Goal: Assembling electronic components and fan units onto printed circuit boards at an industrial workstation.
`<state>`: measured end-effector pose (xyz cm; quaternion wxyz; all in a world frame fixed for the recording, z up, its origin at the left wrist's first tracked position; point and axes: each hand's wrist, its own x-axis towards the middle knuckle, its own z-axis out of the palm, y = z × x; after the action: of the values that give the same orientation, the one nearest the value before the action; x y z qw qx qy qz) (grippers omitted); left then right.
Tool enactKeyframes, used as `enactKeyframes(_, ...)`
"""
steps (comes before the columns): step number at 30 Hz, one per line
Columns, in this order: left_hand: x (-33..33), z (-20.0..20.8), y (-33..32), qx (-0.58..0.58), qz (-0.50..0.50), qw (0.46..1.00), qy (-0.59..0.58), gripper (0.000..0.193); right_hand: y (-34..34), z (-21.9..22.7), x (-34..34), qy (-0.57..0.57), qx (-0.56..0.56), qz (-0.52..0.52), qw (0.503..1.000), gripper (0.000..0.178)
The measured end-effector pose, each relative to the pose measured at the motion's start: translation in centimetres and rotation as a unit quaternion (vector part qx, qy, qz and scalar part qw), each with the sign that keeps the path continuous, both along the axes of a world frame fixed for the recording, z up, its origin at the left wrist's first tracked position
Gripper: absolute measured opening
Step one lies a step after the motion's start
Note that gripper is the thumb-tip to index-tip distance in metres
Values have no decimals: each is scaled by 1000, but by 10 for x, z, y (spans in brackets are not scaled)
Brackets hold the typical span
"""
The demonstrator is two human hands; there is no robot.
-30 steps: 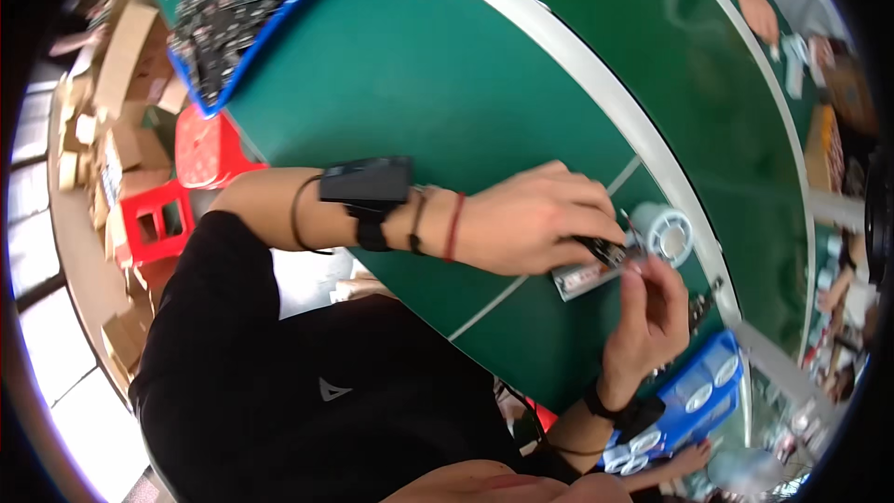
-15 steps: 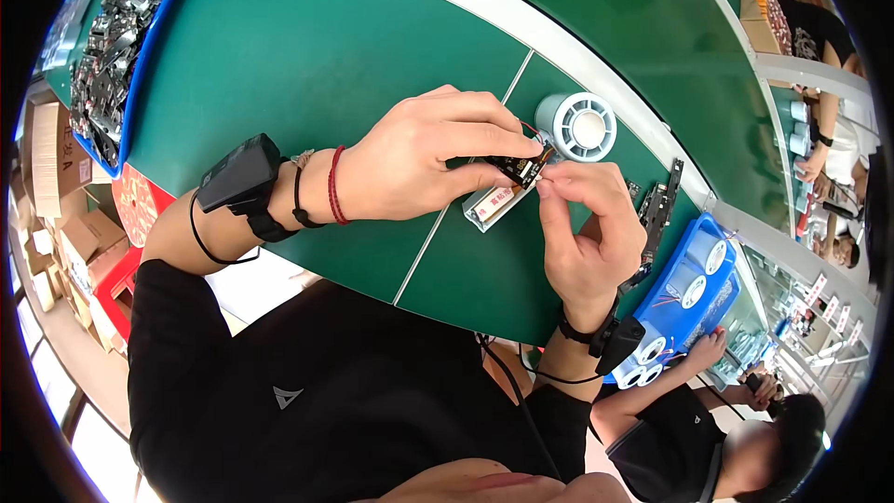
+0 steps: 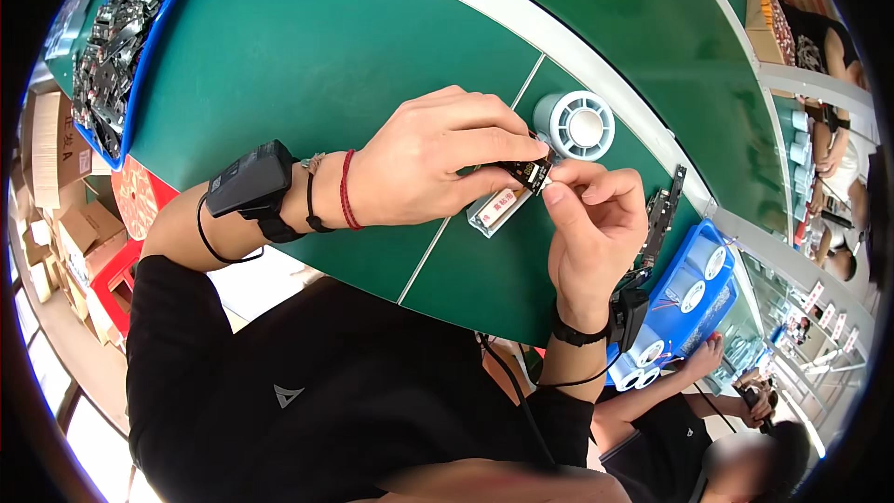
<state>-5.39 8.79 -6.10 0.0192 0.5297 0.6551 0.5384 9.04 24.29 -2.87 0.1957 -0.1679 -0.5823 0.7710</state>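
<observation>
My left hand [image 3: 445,156] reaches across the green table from the left, its thumb and fingers closed on a small black circuit board [image 3: 533,173]. At the board's right edge, my right hand [image 3: 601,224] pinches thumb and forefinger together. Whatever lies between these fingertips is too small to make out. Just beyond the hands stands a pale blue round fan-like part [image 3: 579,126] with a ribbed rim and white centre. Below the board lies a small clear-edged oblong block [image 3: 500,211] with a white and red label, partly covered by my left hand.
Several dark circuit boards [image 3: 663,214] lie right of my right hand. Beyond them, a blue bin [image 3: 672,317] holds round white parts, with a co-worker's hand [image 3: 708,354] at its edge. A blue-rimmed bin [image 3: 140,65] full of black boards stands far left.
Both hands and the circuit board have shifted slightly right in the picture. My right thumb and forefinger have turned a little at the board's edge; the left hand keeps its hold.
</observation>
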Motion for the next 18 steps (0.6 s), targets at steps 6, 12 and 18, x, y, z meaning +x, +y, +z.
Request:
enactKeyframes(6,-3,3,-1,-8,3,999,37,40,-2,4,1,-67,-17,-31,997,24)
enactKeyframes(12,-1,7,-2,3,16,996,92,39,-5,9,1,-68,65,-22,995,25)
enactKeyframes(18,10,8,-8,-18,50,983,175,39,-13,13,1,-81,106,-37,990,28)
